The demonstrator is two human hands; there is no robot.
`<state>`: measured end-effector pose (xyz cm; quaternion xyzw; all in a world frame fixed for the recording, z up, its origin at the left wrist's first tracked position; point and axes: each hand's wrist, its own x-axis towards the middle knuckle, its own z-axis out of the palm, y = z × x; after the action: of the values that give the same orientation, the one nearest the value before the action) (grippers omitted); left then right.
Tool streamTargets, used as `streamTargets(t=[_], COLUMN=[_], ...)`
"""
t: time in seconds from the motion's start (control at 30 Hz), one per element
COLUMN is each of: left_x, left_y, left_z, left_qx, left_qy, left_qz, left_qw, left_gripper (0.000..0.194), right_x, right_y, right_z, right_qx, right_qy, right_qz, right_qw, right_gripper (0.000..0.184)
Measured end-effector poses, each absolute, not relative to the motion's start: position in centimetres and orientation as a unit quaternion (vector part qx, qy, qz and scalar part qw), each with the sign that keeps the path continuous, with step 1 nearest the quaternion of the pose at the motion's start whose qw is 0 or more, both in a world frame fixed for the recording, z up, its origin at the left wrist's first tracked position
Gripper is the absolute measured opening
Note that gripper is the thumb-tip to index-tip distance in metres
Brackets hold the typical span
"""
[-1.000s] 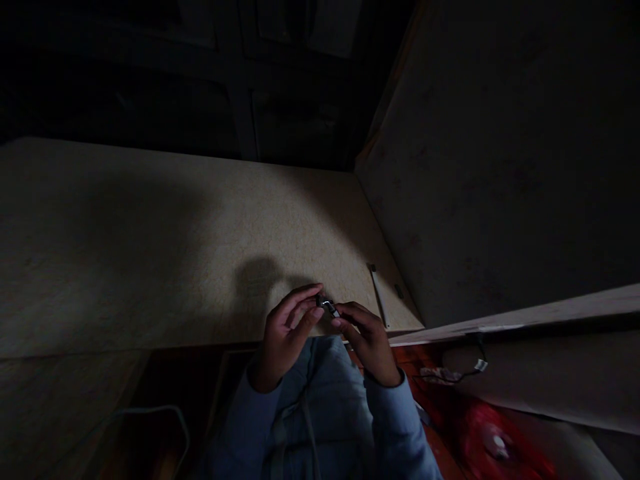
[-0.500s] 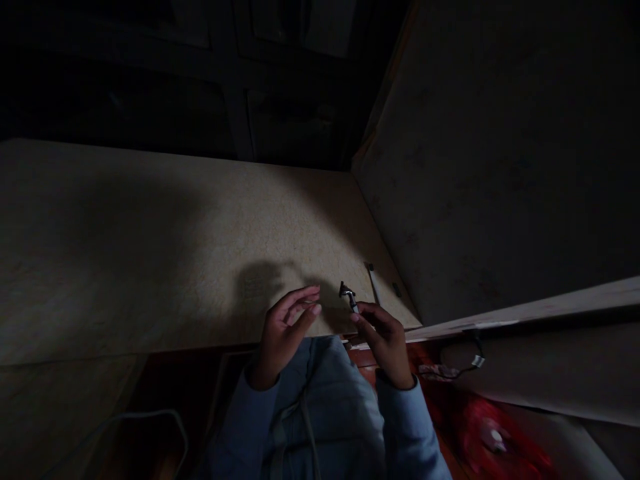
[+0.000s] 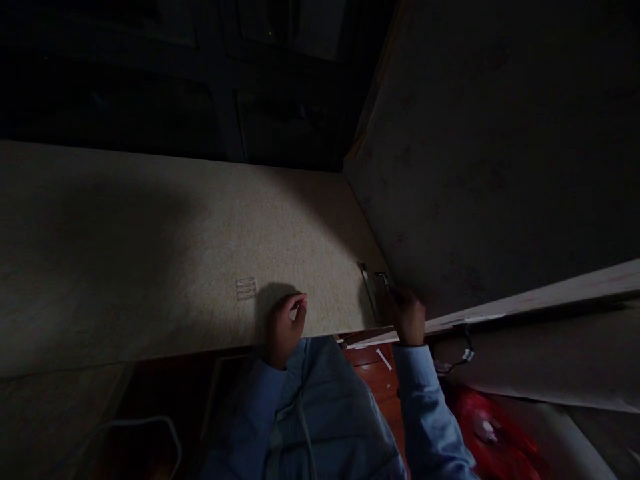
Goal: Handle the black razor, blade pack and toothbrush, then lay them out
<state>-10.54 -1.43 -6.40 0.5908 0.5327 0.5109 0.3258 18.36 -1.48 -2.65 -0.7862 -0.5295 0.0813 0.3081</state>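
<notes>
My right hand point(image 3: 407, 313) is closed on a small dark metal part point(image 3: 383, 277) and holds it against the corner where the beige board point(image 3: 175, 253) meets an upright panel point(image 3: 490, 153), beside a narrow strip point(image 3: 367, 281) lying on the board. My left hand point(image 3: 286, 327) rests at the board's near edge with its fingers curled in; whether it holds anything is too dark to see. A small clear piece point(image 3: 246, 288) lies on the board just left of that hand.
A second board point(image 3: 540, 293) runs out to the right at my right wrist. Below it lie a dark cable point(image 3: 457, 357) and red cloth point(image 3: 480, 427) on the floor. A pale cord point(image 3: 145, 423) loops at lower left. Dark cabinets stand behind.
My hands have parted. The right one carried the small metal part right and away to the corner by the upright panel. The left one curled shut and dropped to the board's edge.
</notes>
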Motion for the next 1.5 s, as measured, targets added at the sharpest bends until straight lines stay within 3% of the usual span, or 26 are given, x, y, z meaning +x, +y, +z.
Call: streamTargets(t=[0.43,0.7,0.87,1.1,1.23,1.37,1.5], left_x=[-10.5,-11.0,-12.2,-17.3,-20.8,-22.8,-23.3], left_y=[-1.5,-1.5,-1.6,-1.0,0.2,1.7,2.6], left_z=[-5.9,-5.7,-5.3,-4.4,-5.0,-6.5,-7.2], left_qx=[0.611,0.606,0.591,0.575,0.604,0.681,0.691], left_qy=[0.530,0.517,0.505,0.557,0.611,0.608,0.619], left_qz=[0.510,0.508,0.510,0.554,0.495,0.385,0.346], left_qw=[0.293,0.329,0.368,0.230,0.128,0.138,0.141], left_gripper=[0.021,0.022,0.023,0.023,0.041,0.071,0.063], right_x=[17.5,18.3,18.5,18.5,18.4,18.5,18.6], right_y=[-0.1,-0.5,-0.8,-0.9,-1.0,-1.0,-1.0], right_z=[-3.6,-5.0,-5.5,-6.0,-6.0,-6.0,-6.2], right_qx=[-0.810,-0.765,-0.775,-0.787,-0.799,-0.801,-0.799], right_qy=[-0.538,-0.555,-0.541,-0.527,-0.519,-0.525,-0.529], right_qz=[0.067,0.082,0.058,0.038,0.034,0.026,0.017], right_qw=[0.223,0.318,0.322,0.317,0.302,0.286,0.285], right_gripper=[0.045,0.068,0.084,0.088,0.089,0.091,0.092])
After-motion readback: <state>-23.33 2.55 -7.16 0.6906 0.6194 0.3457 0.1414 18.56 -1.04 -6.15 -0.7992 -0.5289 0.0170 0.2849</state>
